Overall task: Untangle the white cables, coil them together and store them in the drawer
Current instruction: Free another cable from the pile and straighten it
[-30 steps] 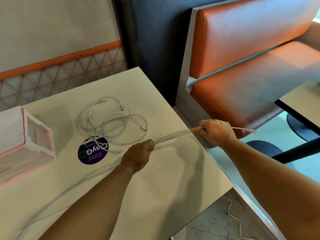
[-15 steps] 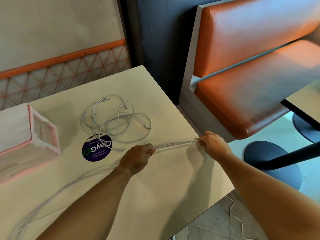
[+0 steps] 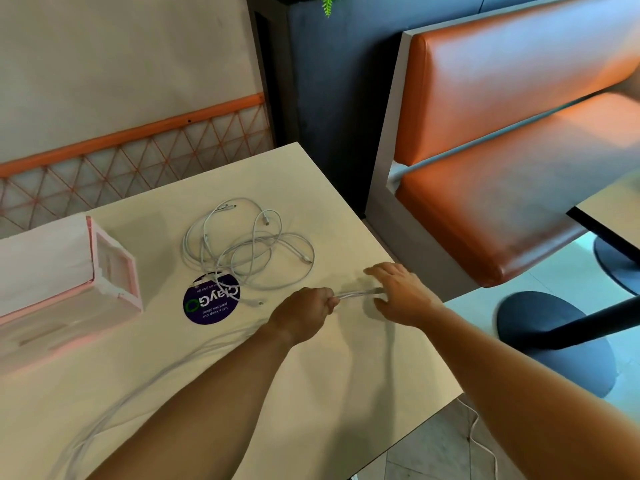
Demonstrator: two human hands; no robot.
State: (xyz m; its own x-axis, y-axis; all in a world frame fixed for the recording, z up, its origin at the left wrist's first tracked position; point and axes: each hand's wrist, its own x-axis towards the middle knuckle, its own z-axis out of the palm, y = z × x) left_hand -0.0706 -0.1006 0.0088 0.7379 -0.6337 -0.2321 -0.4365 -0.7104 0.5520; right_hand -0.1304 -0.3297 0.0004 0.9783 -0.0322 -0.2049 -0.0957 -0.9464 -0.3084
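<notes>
White cables (image 3: 249, 247) lie in one thin, looped tangle. Left hand (image 3: 304, 313) fists one taut bundle (image 3: 356, 292); right hand (image 3: 405, 296) splays loosely over it.

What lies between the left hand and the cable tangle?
In the head view, a loose cable end and the round purple sticker lie on the table between left hand and tangle.

The table (image 3: 346, 375) has a smooth, matt cream top, like laminate; the white cables (image 3: 248, 241) on it are smooth plastic with a faint sheen, beside a glossy purple sticker (image 3: 211, 303). At the table's left end the pink drawer (image 3: 114, 268) looks matt plastic, and right of the table the orange bench (image 3: 512, 91) is softly shiny leatherette.
</notes>
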